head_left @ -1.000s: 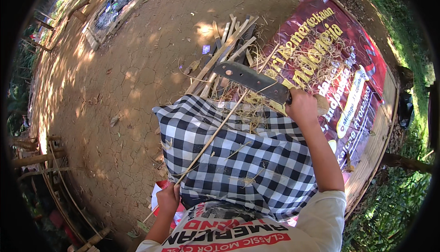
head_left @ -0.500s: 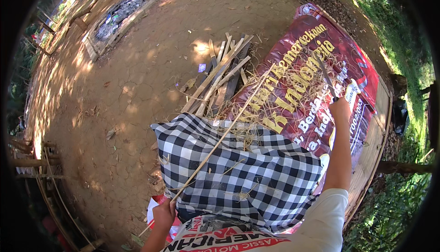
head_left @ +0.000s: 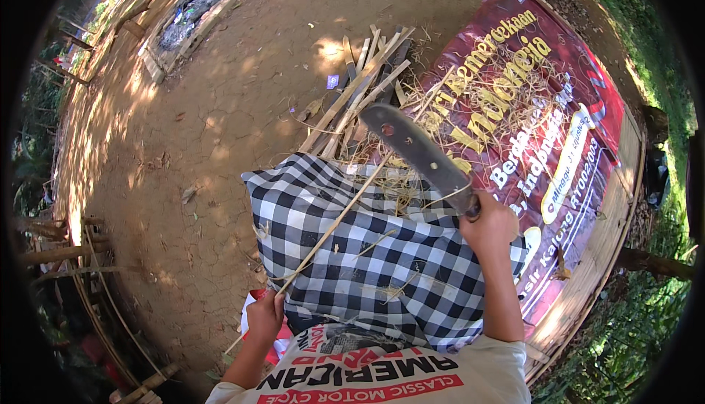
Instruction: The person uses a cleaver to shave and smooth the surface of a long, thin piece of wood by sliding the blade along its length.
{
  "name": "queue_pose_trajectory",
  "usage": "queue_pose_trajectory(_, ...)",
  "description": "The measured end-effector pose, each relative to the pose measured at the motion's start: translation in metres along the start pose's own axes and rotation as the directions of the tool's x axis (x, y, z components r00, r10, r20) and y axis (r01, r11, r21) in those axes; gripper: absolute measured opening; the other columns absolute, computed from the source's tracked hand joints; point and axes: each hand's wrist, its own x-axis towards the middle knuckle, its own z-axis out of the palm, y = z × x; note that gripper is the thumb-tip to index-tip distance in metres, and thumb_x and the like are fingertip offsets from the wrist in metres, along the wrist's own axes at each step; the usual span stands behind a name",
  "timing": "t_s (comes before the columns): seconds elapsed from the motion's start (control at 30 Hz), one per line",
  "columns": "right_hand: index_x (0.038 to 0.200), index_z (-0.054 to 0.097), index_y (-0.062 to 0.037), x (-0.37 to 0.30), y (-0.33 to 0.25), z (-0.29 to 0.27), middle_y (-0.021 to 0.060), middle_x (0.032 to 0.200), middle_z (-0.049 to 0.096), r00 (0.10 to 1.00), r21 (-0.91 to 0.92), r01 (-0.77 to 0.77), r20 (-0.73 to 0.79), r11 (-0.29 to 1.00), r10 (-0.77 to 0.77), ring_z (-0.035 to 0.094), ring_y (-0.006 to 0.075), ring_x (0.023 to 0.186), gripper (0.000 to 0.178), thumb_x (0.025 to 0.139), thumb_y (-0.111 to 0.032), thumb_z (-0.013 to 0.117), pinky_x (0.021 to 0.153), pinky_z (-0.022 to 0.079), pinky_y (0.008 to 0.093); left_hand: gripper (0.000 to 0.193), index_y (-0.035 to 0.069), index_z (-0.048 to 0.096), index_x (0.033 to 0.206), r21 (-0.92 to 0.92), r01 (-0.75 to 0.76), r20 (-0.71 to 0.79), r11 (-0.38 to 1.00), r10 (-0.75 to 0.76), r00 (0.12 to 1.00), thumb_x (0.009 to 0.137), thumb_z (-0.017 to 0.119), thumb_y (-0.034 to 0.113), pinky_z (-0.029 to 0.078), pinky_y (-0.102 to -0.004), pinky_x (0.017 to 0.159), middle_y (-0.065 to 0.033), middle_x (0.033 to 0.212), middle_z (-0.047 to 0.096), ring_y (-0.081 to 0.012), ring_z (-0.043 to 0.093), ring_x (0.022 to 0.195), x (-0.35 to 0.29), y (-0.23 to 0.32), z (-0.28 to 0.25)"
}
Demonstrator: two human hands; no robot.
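Observation:
My right hand [head_left: 490,222] is closed around the handle of a machete [head_left: 420,153], whose broad dark blade with holes in it points up and to the left. The blade passes over the upper part of a long thin bamboo strip [head_left: 334,225]. My left hand [head_left: 265,316] grips that strip near its lower end, at the left edge of my lap. The strip slants up and to the right across a black-and-white checked cloth [head_left: 367,257] spread over my lap. Loose shavings [head_left: 393,191] lie on the cloth.
A maroon printed banner [head_left: 507,103], strewn with curly shavings, covers a bamboo platform [head_left: 624,161] to the right. Beyond the cloth lies a heap of split bamboo pieces [head_left: 365,84] on bare earth. An ash-filled pit [head_left: 194,11] with a raised border is at the far left.
My right hand has swung the machete left and toward me, from over the banner to above the cloth and the strip. My left hand keeps its hold on the bamboo strip.

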Motion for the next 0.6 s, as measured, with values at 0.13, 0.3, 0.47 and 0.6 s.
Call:
queue_pose_trajectory(0.13,0.079,0.056,-0.0039,-0.012,-0.063,0.029,0.0118,0.071,0.059,0.954,0.206,0.243,0.126,0.948,-0.272,0.062,0.0301,0.066,0.025,0.061,-0.008,0.072,0.059,0.05,0.0387,0.025,0.005,0.054,0.076,0.047,-0.017,0.003,0.999,0.017,1.0,0.093,0.055,0.022,0.042,-0.0446,0.045,-0.018,0.051,0.051,-0.0378,0.056,0.049,0.0,-0.004,0.004)
queue_pose_trajectory(0.3,0.078,0.055,-0.0045,-0.012,-0.097,0.049,0.0095,0.071,0.059,0.893,0.136,0.361,0.236,0.923,-0.384,0.063,0.0267,0.066,0.025,0.06,-0.01,0.072,0.059,0.052,0.0357,0.026,0.006,0.054,0.074,0.067,0.008,-0.002,0.998,-0.008,1.0,0.092,0.057,0.024,0.042,-0.045,0.044,-0.0179,0.052,0.051,-0.038,0.056,0.048,-0.001,-0.003,0.006)
queue_pose_trajectory(0.47,0.078,0.055,-0.0053,0.004,-0.081,0.055,0.0099,0.072,0.061,0.91,0.01,0.318,0.277,0.948,-0.308,0.065,0.0274,0.067,0.025,0.061,-0.012,0.072,0.06,0.053,0.036,0.028,0.007,0.054,0.072,0.108,-0.016,-0.046,0.994,0.021,0.999,0.091,0.06,0.026,0.042,-0.0447,0.044,-0.0163,0.051,0.052,-0.0362,0.055,0.047,0.0,-0.008,0.007)
queue_pose_trajectory(0.6,0.078,0.056,-0.0043,0.016,-0.069,0.053,0.0135,0.073,0.063,0.926,0.043,0.224,0.302,0.974,-0.227,0.064,0.0322,0.068,0.022,0.066,-0.015,0.07,0.061,0.051,0.042,0.028,0.007,0.054,0.071,0.12,-0.021,-0.073,0.993,0.03,0.997,0.09,0.061,0.027,0.042,-0.0437,0.043,-0.0149,0.053,0.054,-0.0349,0.056,0.047,-0.001,-0.008,0.009)
